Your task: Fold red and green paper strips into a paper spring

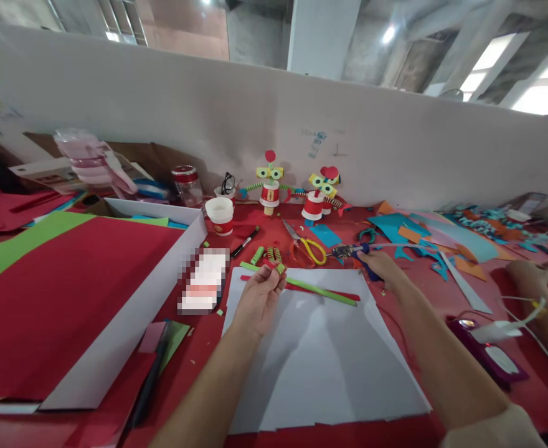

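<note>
My left hand point(259, 300) is closed in a pinch on a small folded paper strip point(281, 268), green and red in accordion pleats, above a white paper sheet point(321, 361). Across the top of that sheet lie a green paper strip point(325, 291) and a red paper strip point(349, 295). At the sheet's upper right corner, my right hand point(382, 266) is wrapped around the dark blue handle of a hot glue gun point(346, 251), whose nozzle points left. Beside the nozzle are yellow-handled scissors point(312, 249). Several pleated paper springs point(258, 254) rest just beyond my left hand.
Paper cup figures point(270, 194) stand by the white partition point(162, 106). A box point(157, 274) with red paper fills the left, near a blurred phone point(203, 283) and paper cups point(220, 214). Blue scraps point(390, 230), a purple power strip point(498, 361) and another person's hand point(530, 280) are rightward.
</note>
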`<move>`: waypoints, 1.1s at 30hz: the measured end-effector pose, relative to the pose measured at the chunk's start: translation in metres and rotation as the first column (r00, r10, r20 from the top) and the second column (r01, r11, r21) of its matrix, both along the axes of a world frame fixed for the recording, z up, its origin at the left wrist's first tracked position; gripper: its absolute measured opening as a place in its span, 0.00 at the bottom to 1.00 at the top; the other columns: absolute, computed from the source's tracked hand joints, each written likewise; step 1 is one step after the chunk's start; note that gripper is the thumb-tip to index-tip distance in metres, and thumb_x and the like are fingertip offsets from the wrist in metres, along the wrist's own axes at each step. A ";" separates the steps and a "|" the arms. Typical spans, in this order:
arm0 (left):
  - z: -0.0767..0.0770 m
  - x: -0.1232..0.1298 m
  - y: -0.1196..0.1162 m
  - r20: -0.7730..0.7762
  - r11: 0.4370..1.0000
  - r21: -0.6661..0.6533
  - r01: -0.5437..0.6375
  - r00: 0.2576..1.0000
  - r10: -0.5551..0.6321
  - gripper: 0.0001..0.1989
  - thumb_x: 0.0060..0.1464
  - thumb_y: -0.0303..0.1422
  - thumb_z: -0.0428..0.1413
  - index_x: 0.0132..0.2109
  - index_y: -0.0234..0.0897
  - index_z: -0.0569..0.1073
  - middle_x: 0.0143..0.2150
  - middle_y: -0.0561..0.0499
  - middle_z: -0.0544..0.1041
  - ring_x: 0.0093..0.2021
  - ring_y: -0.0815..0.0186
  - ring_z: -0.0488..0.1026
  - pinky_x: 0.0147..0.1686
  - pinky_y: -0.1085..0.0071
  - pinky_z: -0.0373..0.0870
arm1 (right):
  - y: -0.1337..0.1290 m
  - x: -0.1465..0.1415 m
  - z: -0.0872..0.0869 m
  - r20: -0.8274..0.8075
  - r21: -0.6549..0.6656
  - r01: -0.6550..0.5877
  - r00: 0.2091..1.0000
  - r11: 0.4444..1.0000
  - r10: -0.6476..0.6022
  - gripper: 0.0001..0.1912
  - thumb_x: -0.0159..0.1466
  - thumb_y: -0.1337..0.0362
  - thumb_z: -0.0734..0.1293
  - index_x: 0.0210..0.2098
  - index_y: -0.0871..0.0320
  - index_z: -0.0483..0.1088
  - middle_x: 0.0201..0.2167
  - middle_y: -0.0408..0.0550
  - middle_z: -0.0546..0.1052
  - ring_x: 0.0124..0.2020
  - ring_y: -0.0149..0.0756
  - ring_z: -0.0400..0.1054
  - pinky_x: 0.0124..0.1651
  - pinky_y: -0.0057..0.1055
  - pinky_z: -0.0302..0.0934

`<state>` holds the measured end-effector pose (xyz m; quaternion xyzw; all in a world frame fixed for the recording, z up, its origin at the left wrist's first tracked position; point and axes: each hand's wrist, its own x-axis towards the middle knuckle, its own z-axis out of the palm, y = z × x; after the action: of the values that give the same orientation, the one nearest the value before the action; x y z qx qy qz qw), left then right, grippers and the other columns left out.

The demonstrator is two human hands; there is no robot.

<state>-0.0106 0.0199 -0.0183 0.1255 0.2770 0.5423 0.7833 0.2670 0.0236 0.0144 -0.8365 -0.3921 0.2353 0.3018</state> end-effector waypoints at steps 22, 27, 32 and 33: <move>-0.002 0.020 -0.022 0.049 0.989 -0.117 0.092 0.995 -0.087 0.08 0.42 0.21 0.63 0.28 0.36 0.73 0.27 0.56 0.76 0.27 0.76 0.71 0.34 0.79 0.70 | -0.057 -0.150 -0.026 -0.178 0.647 -0.249 0.870 0.721 0.460 0.12 0.57 0.62 0.69 0.42 0.52 0.74 0.40 0.47 0.73 0.40 0.36 0.69 0.41 0.33 0.65; -0.003 0.019 -0.022 0.030 0.991 -0.071 0.117 0.993 -0.115 0.08 0.39 0.21 0.64 0.27 0.35 0.74 0.29 0.55 0.77 0.30 0.75 0.73 0.39 0.78 0.70 | -0.060 -0.150 -0.023 -0.180 0.662 -0.244 0.866 0.709 0.466 0.10 0.59 0.64 0.67 0.40 0.53 0.75 0.38 0.47 0.74 0.39 0.36 0.70 0.40 0.31 0.64; 0.000 0.017 -0.024 -0.149 0.980 0.160 0.122 0.984 -0.098 0.07 0.41 0.25 0.64 0.32 0.36 0.77 0.32 0.54 0.78 0.34 0.73 0.74 0.41 0.75 0.70 | -0.060 -0.144 -0.021 -0.264 0.626 -0.199 0.856 0.754 0.445 0.08 0.57 0.64 0.67 0.37 0.55 0.75 0.37 0.47 0.76 0.38 0.36 0.70 0.39 0.31 0.64; 0.000 0.016 -0.025 -0.195 0.969 0.212 0.124 0.977 -0.082 0.08 0.43 0.26 0.64 0.34 0.36 0.77 0.32 0.54 0.78 0.34 0.73 0.74 0.41 0.75 0.69 | -0.060 -0.143 -0.021 -0.286 0.617 -0.193 0.848 0.763 0.446 0.08 0.57 0.64 0.67 0.37 0.56 0.75 0.37 0.47 0.77 0.37 0.36 0.71 0.39 0.30 0.64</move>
<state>0.0056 -0.0047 -0.0178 0.2766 0.2787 0.5145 0.7623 0.1244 -0.0361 -0.0065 -0.5564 -0.5101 0.3301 0.5667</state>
